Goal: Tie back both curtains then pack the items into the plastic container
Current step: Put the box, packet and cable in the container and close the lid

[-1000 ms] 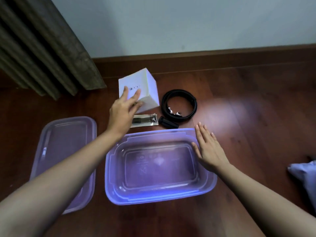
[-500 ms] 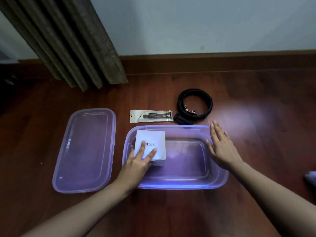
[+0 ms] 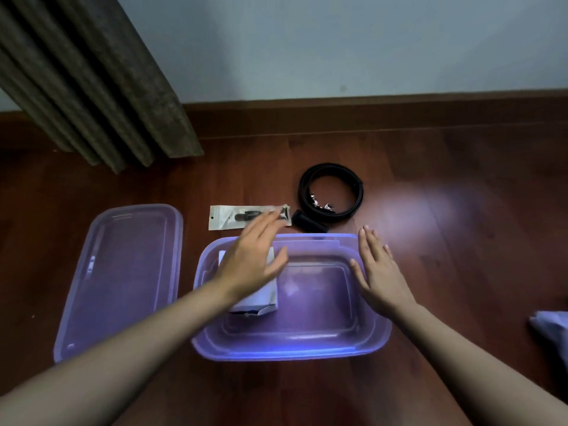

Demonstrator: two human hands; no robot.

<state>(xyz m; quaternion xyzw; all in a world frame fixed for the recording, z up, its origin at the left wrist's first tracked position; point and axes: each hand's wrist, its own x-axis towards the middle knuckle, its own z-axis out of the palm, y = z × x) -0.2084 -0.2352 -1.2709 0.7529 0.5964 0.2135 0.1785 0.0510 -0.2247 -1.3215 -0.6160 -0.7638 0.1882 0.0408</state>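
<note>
A clear purple plastic container (image 3: 365, 339) sits on the wooden floor in front of me. Inside its left end lies a white box (image 3: 264, 298), mostly hidden under my left hand (image 3: 255, 259). That hand is blurred, fingers straight, stretched over the container's far rim with its fingertips above a small clear packet (image 3: 227, 216) holding a dark item. My right hand (image 3: 381, 272) rests flat on the container's right rim, fingers straight. A coiled black cable (image 3: 330, 192) with a black plug lies just beyond the container.
The container's purple lid (image 3: 123, 272) lies flat on the floor to the left. A dark brown curtain (image 3: 92, 78) hangs at the upper left against a pale wall with a wooden skirting board. A pale bag corner (image 3: 553, 327) shows at the right edge.
My left hand lifted the white box from the floor, set it in the container's left end, let go and now reaches forward toward the packet. My right hand stayed on the rim.
</note>
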